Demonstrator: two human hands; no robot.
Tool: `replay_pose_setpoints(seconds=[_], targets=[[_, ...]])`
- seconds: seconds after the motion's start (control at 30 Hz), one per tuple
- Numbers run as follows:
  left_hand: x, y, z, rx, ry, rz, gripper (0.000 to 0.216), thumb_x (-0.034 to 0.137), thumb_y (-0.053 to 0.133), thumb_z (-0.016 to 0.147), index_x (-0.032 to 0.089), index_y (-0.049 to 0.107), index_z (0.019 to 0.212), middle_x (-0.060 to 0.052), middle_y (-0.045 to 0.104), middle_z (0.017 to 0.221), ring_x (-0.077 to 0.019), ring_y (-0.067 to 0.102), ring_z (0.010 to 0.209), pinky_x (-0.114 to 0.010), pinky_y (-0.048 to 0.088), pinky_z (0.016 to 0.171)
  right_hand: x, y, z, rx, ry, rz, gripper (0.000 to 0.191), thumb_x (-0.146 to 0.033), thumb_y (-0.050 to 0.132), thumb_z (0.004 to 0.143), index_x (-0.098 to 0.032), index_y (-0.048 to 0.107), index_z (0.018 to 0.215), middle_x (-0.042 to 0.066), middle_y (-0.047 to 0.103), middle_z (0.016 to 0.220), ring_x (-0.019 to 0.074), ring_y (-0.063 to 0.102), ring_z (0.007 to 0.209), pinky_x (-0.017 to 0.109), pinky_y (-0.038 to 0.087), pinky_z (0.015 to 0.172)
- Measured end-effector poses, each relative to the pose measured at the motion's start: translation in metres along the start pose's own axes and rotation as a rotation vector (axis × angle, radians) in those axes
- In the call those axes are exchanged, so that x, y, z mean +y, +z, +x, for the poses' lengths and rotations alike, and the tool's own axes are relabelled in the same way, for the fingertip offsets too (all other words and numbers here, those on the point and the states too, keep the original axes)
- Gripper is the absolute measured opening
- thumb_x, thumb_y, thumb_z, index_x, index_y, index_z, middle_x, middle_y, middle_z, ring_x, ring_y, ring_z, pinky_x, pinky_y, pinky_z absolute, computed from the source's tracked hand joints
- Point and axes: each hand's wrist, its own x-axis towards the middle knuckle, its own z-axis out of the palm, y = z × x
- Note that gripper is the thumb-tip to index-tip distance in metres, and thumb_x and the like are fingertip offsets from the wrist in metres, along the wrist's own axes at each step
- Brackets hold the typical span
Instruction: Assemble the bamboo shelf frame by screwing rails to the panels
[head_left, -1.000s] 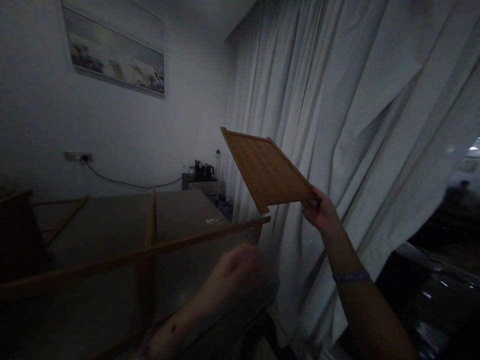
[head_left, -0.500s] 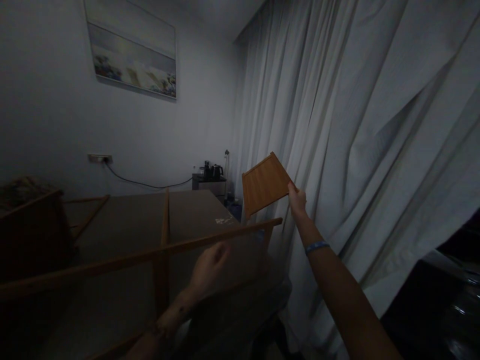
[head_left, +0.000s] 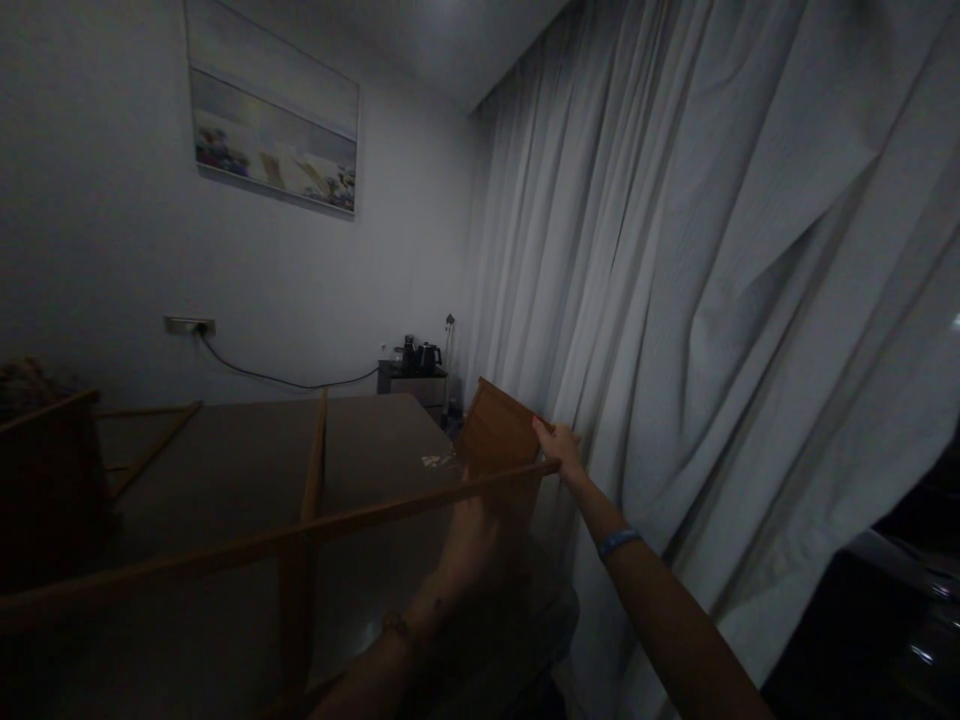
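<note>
A flat wooden panel (head_left: 499, 430) with a raised edge strip stands tilted at the right end of a wooden frame (head_left: 405, 508). My right hand (head_left: 559, 445) is closed on the panel's upper right edge, thumb on the near face. Below the frame's top rail, my left hand (head_left: 474, 530) is close to the panel's lower left part. It is smeared by motion and its fingers are mostly hidden, so its grip and contact cannot be made out. The panel's lower part passes behind the rail and is dim.
Beyond the frame lies a brown tabletop (head_left: 375, 430) with small pale pieces (head_left: 436, 461) on it. A dark wooden box-like piece (head_left: 52, 490) stands at left. Long grey curtains (head_left: 675, 300) hang close on the right. A kettle (head_left: 429, 355) stands on a far cabinet (head_left: 416, 385).
My right hand has brought the panel down and to the left, partly behind the frame's rail. My left hand has moved right, towards the panel. The view has shifted slightly.
</note>
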Motion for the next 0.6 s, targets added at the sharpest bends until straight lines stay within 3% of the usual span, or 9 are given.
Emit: replay_pose_setpoints(seconds=[0.07, 0.3, 0.6], targets=[[-0.005, 0.012, 0.001, -0.01, -0.035, 0.002, 0.068, 0.031, 0.046, 0.087, 0.009, 0.021, 0.146, -0.02, 0.013, 0.158, -0.0321, 0.004, 0.148, -0.054, 0.017, 0.119, 0.0, 0.002, -0.002, -0.045, 0.003, -0.021, 0.031, -0.043, 0.055, 0.092, -0.015, 0.062, 0.105, 0.004, 0.065, 0.102, 0.0175, 0.064, 0.09, 0.038, 0.053, 0.082], [-0.016, 0.05, 0.014, -0.032, -0.101, -0.008, 0.08, 0.028, 0.054, 0.08, 0.001, 0.017, 0.146, -0.029, 0.002, 0.157, -0.0357, -0.004, 0.147, -0.053, 0.014, 0.119, 0.002, 0.002, -0.009, -0.11, -0.044, -0.032, 0.032, -0.044, 0.055, 0.093, -0.014, 0.062, 0.103, 0.003, 0.065, 0.1, 0.0174, 0.064, 0.089, 0.038, 0.053, 0.082], [-0.024, 0.058, 0.023, -0.009, -0.089, -0.002, 0.094, 0.034, 0.061, 0.075, -0.003, 0.01, 0.146, -0.033, -0.003, 0.155, -0.0379, -0.011, 0.145, -0.055, 0.009, 0.118, 0.006, 0.011, -0.025, -0.15, -0.122, 0.073, 0.035, -0.047, 0.054, 0.092, -0.013, 0.063, 0.097, 0.0, 0.064, 0.092, 0.0173, 0.063, 0.081, 0.034, 0.053, 0.075]])
